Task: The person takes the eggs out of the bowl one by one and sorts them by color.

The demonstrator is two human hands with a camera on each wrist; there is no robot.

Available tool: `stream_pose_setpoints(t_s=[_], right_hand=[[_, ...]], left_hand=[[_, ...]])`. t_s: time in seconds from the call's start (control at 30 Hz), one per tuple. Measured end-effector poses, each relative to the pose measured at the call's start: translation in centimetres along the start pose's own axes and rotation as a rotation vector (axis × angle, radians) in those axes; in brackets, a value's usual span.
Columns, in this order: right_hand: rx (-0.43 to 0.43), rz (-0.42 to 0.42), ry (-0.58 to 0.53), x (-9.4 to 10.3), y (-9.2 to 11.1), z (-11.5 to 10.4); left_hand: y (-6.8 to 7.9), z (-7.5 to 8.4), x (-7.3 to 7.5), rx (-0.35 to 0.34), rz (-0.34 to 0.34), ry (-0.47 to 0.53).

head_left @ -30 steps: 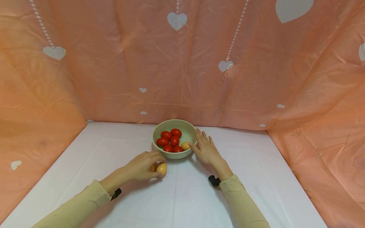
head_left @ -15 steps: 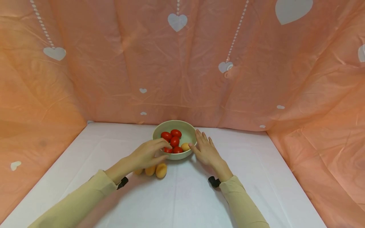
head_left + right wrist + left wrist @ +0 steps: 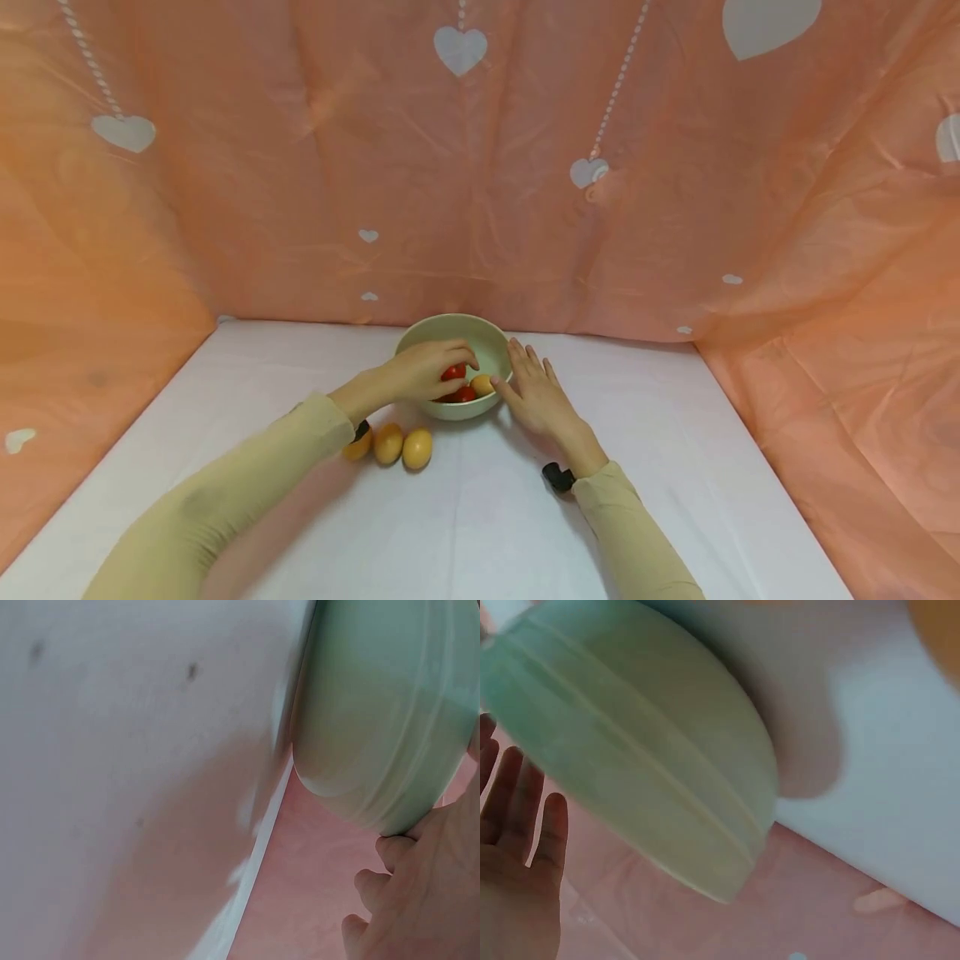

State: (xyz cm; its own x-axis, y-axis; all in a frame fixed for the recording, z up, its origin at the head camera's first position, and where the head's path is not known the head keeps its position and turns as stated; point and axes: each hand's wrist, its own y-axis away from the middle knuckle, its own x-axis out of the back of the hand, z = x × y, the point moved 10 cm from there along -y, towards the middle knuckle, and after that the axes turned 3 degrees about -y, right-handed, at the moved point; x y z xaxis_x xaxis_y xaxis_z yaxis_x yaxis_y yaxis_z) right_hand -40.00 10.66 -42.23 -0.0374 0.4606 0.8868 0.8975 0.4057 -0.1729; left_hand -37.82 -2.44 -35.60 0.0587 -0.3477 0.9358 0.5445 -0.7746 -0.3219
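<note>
A pale green bowl (image 3: 465,410) stands at the back of the table, holding red tomatoes (image 3: 454,372) and one yellow egg-shaped piece (image 3: 482,384). My left hand (image 3: 420,371) reaches over the bowl's left rim, its fingers spread loosely above the tomatoes and hiding some of them. No held thing shows in that hand; the left wrist view has its fingers apart beside the bowl wall (image 3: 645,750). Against the bowl's right side rests my right hand (image 3: 538,400), fingers straight, thumb near the front rim. In the right wrist view its fingertips (image 3: 394,851) touch the bowl.
Three yellow egg-shaped pieces (image 3: 388,444) lie in a row on the white tablecloth (image 3: 487,533), in front of the bowl and below my left wrist. A peach curtain (image 3: 525,250) with pale hearts rises right behind the bowl and along both sides.
My left hand has left the yellow pieces on the cloth and moved right and away from me, over the bowl. My right hand has stayed at the bowl's side.
</note>
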Motion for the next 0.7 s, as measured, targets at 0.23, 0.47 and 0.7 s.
stream_pose_setpoints(t_s=[0.23,0.47,0.7], right_hand=[[-0.003,-0.007,-0.012,0.0,-0.1,-0.1],[0.009,-0.008,-0.004,0.0,-0.1,-0.1],[0.004,-0.006,0.000,0.1,-0.2,-0.1]], left_hand=[[-1.5,-1.9,-2.3,0.044,-0.146,-0.039],[-2.2,-2.4,-3.8,0.050,-0.207,-0.046],[-2.7,-2.3,-4.5,0.046,-0.243,-0.022]])
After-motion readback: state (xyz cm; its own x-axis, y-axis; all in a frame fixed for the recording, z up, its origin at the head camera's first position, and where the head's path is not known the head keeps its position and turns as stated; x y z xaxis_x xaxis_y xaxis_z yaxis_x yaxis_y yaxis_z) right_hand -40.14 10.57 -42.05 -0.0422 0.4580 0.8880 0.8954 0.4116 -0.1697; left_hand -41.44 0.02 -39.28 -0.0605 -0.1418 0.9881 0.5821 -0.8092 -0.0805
